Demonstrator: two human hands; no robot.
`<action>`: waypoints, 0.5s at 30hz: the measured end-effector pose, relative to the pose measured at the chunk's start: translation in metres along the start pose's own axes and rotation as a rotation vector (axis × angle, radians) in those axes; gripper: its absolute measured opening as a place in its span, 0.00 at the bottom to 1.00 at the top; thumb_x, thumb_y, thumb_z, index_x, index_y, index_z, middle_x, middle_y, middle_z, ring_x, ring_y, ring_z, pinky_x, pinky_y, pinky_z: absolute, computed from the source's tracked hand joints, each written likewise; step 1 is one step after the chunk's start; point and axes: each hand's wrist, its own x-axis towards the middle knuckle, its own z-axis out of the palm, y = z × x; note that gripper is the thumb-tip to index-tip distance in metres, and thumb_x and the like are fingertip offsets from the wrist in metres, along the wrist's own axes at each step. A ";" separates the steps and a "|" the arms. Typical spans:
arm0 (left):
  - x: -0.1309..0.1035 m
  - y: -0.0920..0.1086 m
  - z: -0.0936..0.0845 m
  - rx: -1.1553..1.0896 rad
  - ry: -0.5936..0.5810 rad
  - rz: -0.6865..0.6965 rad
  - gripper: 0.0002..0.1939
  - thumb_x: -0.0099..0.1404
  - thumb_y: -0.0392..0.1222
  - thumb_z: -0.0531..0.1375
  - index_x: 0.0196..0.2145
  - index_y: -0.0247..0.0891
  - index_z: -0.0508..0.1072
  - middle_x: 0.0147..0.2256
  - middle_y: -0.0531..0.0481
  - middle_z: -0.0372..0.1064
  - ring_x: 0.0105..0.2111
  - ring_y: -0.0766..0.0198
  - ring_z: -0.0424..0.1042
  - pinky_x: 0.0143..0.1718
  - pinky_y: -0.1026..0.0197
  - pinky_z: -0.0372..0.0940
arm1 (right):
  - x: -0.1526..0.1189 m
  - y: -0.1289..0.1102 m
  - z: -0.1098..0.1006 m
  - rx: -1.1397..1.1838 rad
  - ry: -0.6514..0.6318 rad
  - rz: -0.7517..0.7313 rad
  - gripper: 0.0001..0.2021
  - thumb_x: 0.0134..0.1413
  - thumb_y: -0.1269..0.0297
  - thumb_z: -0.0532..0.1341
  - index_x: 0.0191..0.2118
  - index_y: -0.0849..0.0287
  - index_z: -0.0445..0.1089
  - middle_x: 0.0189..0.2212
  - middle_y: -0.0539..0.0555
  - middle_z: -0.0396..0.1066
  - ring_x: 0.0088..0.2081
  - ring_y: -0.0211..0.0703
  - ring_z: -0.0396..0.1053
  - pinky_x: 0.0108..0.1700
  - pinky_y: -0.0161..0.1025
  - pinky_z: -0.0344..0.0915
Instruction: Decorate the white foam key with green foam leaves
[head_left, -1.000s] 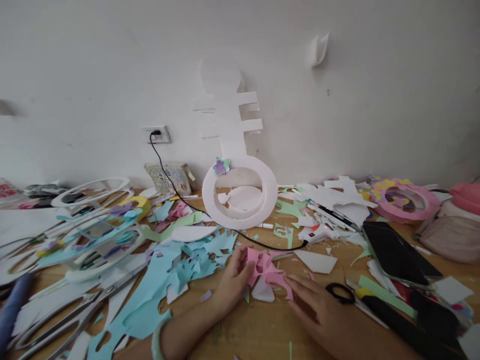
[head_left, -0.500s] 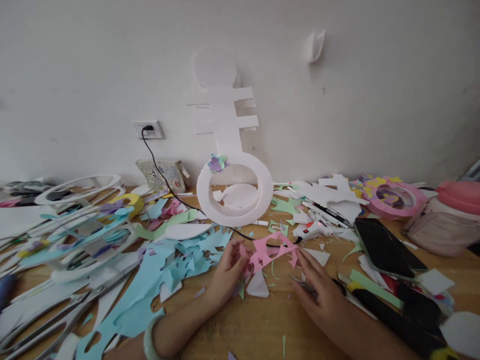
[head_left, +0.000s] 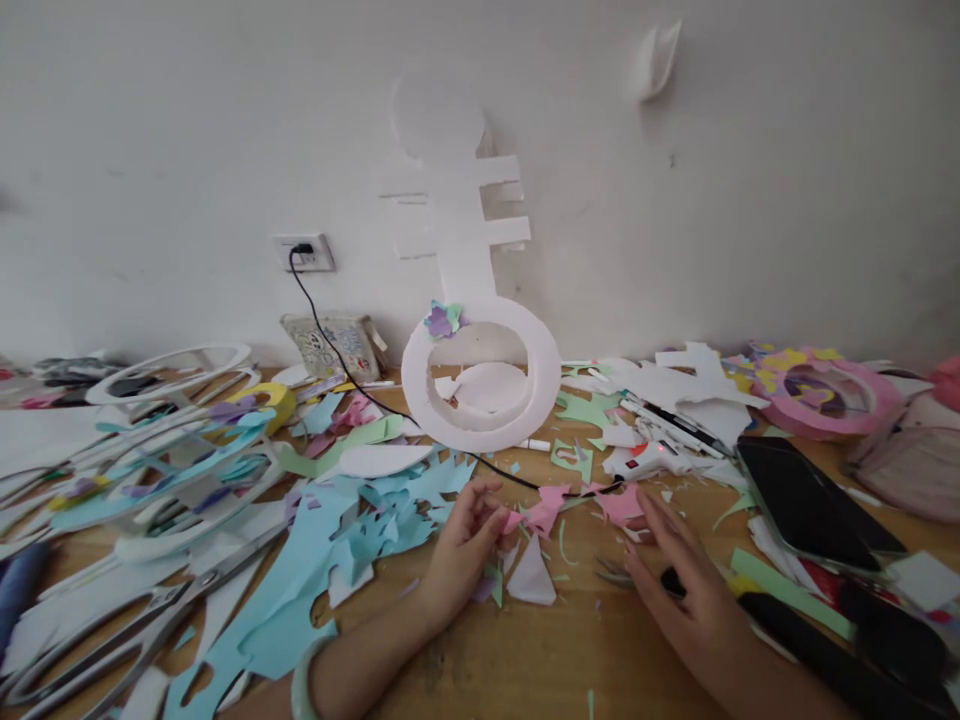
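My left hand (head_left: 466, 545) is closed, thumb against fingers, on a pink paper scrap (head_left: 541, 512) near the table's middle. My right hand (head_left: 679, 570) has its fingers stretched out beside another pink paper piece (head_left: 621, 504), touching or almost touching its right edge. Between the hands lies a white paper triangle (head_left: 532, 574). Small metal blades (head_left: 615, 572) show just left of my right hand. Behind my hands stands a white foam ring (head_left: 480, 430) with a purple, blue and green paper flower (head_left: 444, 319) at its upper left.
Large scissors (head_left: 202, 580) and blue paper (head_left: 277, 600) lie on the left. A glue gun (head_left: 641, 461), its black cable running to a wall socket (head_left: 303, 253), sits behind the right hand. Further right are phones (head_left: 802, 500), a pink ring (head_left: 825, 400) and a bag (head_left: 911, 455).
The single pink cut-out sheet between my hands now shows as two separate pieces with a gap. My right hand has moved right. The whole view has shifted slightly.
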 end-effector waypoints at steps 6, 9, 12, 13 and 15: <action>-0.002 -0.003 -0.006 0.090 0.006 -0.021 0.14 0.59 0.53 0.60 0.32 0.39 0.67 0.23 0.59 0.58 0.21 0.69 0.58 0.22 0.66 0.53 | 0.002 -0.013 -0.002 0.232 0.034 0.077 0.12 0.61 0.61 0.57 0.48 0.50 0.73 0.44 0.56 0.72 0.46 0.46 0.71 0.48 0.39 0.70; -0.003 -0.005 -0.007 0.073 -0.006 -0.089 0.14 0.60 0.54 0.58 0.32 0.40 0.66 0.20 0.61 0.55 0.18 0.70 0.53 0.19 0.68 0.48 | 0.000 -0.014 0.003 0.443 -0.039 0.254 0.08 0.59 0.57 0.60 0.38 0.52 0.75 0.36 0.54 0.72 0.37 0.43 0.72 0.37 0.35 0.72; -0.005 -0.004 -0.007 0.077 -0.003 -0.156 0.17 0.60 0.58 0.57 0.35 0.41 0.65 0.19 0.63 0.54 0.16 0.71 0.51 0.18 0.68 0.46 | -0.007 -0.012 0.017 0.626 -0.082 0.462 0.12 0.55 0.53 0.63 0.42 0.51 0.74 0.38 0.54 0.71 0.36 0.43 0.71 0.34 0.36 0.71; -0.005 -0.004 -0.006 0.090 0.006 -0.151 0.18 0.61 0.60 0.57 0.36 0.42 0.65 0.20 0.62 0.55 0.17 0.71 0.52 0.18 0.68 0.47 | -0.010 -0.012 0.022 0.673 -0.061 0.493 0.14 0.53 0.53 0.64 0.44 0.51 0.74 0.40 0.54 0.70 0.38 0.44 0.71 0.37 0.37 0.72; -0.006 -0.005 -0.006 0.111 0.019 -0.098 0.21 0.62 0.62 0.55 0.39 0.42 0.65 0.25 0.59 0.61 0.20 0.69 0.59 0.21 0.66 0.54 | -0.015 -0.012 0.032 0.739 -0.014 0.485 0.17 0.51 0.53 0.66 0.47 0.49 0.73 0.43 0.54 0.69 0.40 0.45 0.71 0.41 0.39 0.71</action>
